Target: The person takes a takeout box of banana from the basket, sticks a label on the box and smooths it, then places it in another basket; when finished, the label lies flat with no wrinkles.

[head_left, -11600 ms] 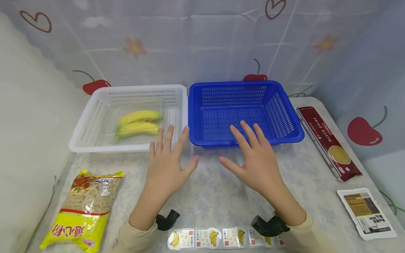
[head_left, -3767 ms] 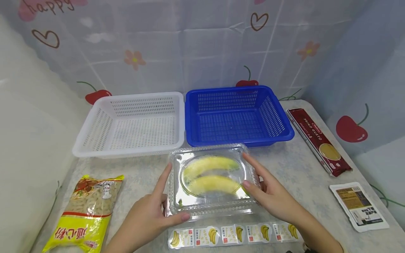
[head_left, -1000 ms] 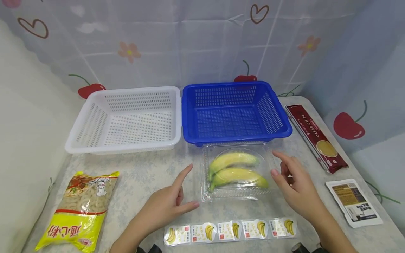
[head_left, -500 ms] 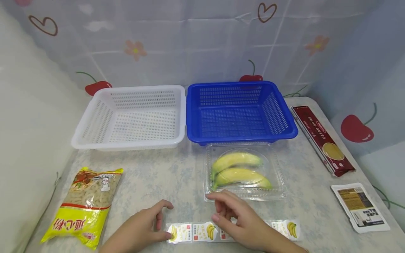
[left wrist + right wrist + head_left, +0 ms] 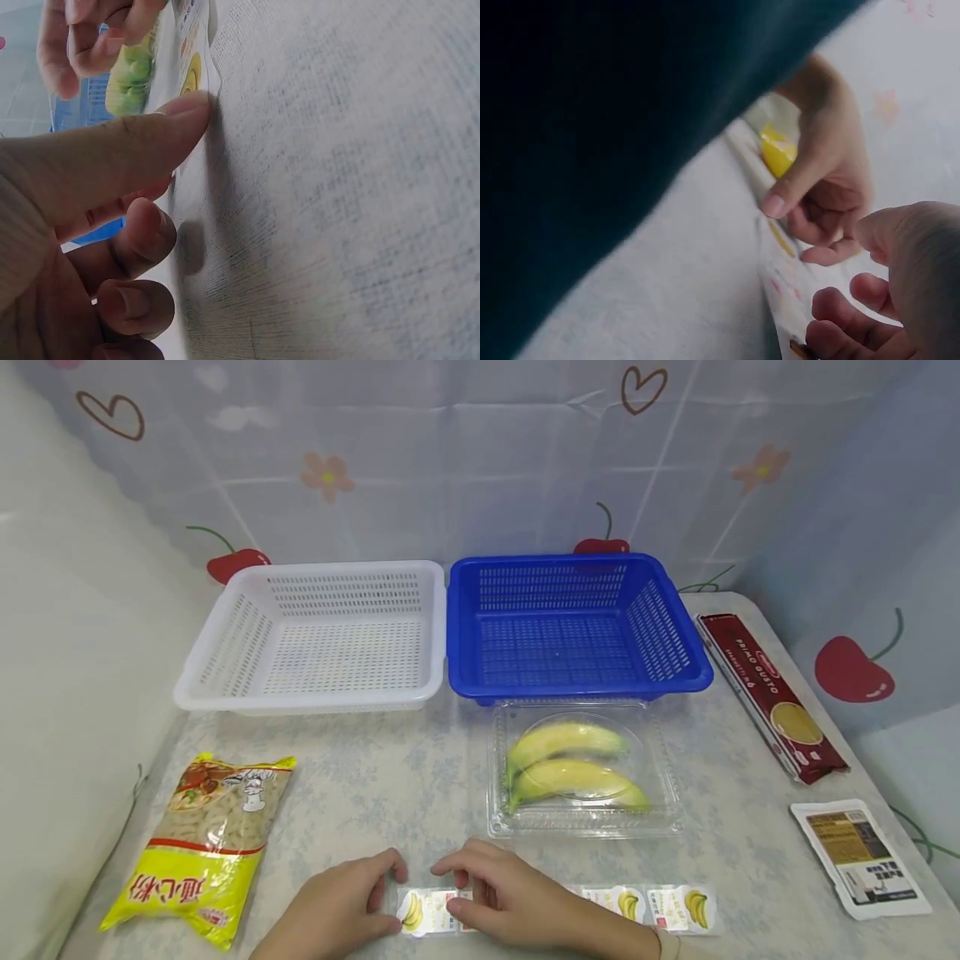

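Observation:
A strip of banana-print stickers (image 5: 682, 910) lies along the near side of the table. My left hand (image 5: 337, 902) is at its left end, thumb tip at the near corner of the strip and index finger bent apart from the thumb; the left wrist view shows the thumb (image 5: 150, 139) right at the strip's edge. My right hand (image 5: 525, 897) is low over the strip, covering its middle, with thumb and index finger parted and the other fingers curled under. Behind it, a clear lidded plastic box (image 5: 660, 777) holds two bananas (image 5: 577, 777).
A white basket (image 5: 307, 703) and a blue basket (image 5: 577, 687) stand side by side at the back. A yellow bag of pasta (image 5: 198, 852) lies at left. At right are a red spaghetti packet (image 5: 772, 693) and a white pouch (image 5: 862, 860).
The bananas' box went from the white basket to the table before the blue basket. Both hands left it and came down to the sticker strip, the right hand moving left towards the left hand.

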### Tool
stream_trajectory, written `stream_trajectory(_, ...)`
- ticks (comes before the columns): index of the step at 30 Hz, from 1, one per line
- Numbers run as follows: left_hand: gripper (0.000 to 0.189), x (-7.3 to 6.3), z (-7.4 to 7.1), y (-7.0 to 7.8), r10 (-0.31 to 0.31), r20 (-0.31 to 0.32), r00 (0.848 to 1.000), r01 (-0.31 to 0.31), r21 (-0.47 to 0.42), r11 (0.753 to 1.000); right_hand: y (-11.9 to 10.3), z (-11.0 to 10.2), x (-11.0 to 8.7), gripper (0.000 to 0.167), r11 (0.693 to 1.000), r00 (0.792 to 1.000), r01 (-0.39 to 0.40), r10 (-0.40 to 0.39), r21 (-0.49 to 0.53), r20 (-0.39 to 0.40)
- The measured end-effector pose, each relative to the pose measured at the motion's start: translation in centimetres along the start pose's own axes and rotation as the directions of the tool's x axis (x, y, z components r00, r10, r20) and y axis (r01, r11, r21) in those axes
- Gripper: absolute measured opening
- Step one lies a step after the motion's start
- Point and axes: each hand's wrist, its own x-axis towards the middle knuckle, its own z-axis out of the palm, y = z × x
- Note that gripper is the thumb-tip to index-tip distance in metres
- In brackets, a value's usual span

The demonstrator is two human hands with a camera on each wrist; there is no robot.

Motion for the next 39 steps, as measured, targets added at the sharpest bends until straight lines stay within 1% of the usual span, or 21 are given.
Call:
stream_trajectory(3, 0.038, 0.1, -0.1, 0.0, -0.001, -0.008, 1.0, 0.002, 0.01, 1.0, 0.2, 0.5, 0.3, 0.036, 0.999, 0.998, -0.029, 0.032, -0.046, 0.055)
stream_trajectory(5, 0.036, 0.2, -0.1, 0.0, -0.002, -0.011, 1.0, 0.002, 0.006, 1.0, 0.4, 0.7, 0.6, 0.037, 0.997, 0.997, -0.034, 0.038, -0.073, 0.062)
stream_trajectory(8, 0.033, 0.3, -0.2, -0.2, -0.013, -0.019, 1.0, 0.013, -0.021, 1.0, 0.6, 1.0, 1.2, 0.036, 0.99, 0.999, -0.032, 0.037, -0.138, 0.035)
stream_trajectory(12, 0.032, 0.4, -0.4, -0.6, -0.043, -0.024, 0.999, 0.041, -0.077, 0.996, 0.9, 1.4, 2.2, 0.037, 0.969, 0.999, -0.039, 0.037, -0.242, -0.013)
stream_trajectory(17, 0.035, 0.7, -0.8, -1.0, -0.061, -0.043, 0.997, 0.057, -0.089, 0.994, 1.1, 1.7, 3.4, 0.04, 0.945, 0.997, -0.072, 0.063, -0.318, -0.038)
stream_trajectory(20, 0.035, 0.8, -0.9, -1.1, -0.061, -0.05, 0.997, 0.056, -0.098, 0.994, 1.1, 1.8, 3.9, 0.042, 0.937, 0.995, -0.101, 0.089, -0.333, -0.052)
stream_trajectory(23, 0.035, 0.8, -1.0, -1.2, -0.059, -0.05, 0.997, 0.053, -0.113, 0.992, 1.1, 1.9, 4.2, 0.043, 0.935, 0.992, -0.126, 0.11, -0.331, -0.068)
stream_trajectory(27, 0.034, 0.8, -1.2, -1.1, -0.063, -0.057, 0.996, 0.056, -0.121, 0.991, 1.2, 2.1, 4.4, 0.043, 0.929, 0.99, -0.133, 0.109, -0.346, -0.088)
stream_trajectory(31, 0.031, 0.8, -1.2, -0.9, -0.073, -0.077, 0.994, 0.066, -0.093, 0.993, 1.3, 2.4, 4.5, 0.041, 0.919, 0.989, -0.135, 0.103, -0.371, -0.106)
stream_trajectory(35, 0.027, 0.8, -1.1, -0.9, -0.08, -0.092, 0.993, 0.075, -0.057, 0.996, 1.4, 2.5, 4.5, 0.04, 0.916, 0.987, -0.144, 0.108, -0.376, -0.115)
stream_trajectory(39, 0.024, 0.8, -1.0, -1.0, -0.054, -0.122, 0.991, 0.046, -0.071, 0.996, 1.4, 2.6, 4.6, 0.04, 0.918, 0.986, -0.151, 0.115, -0.367, -0.117)
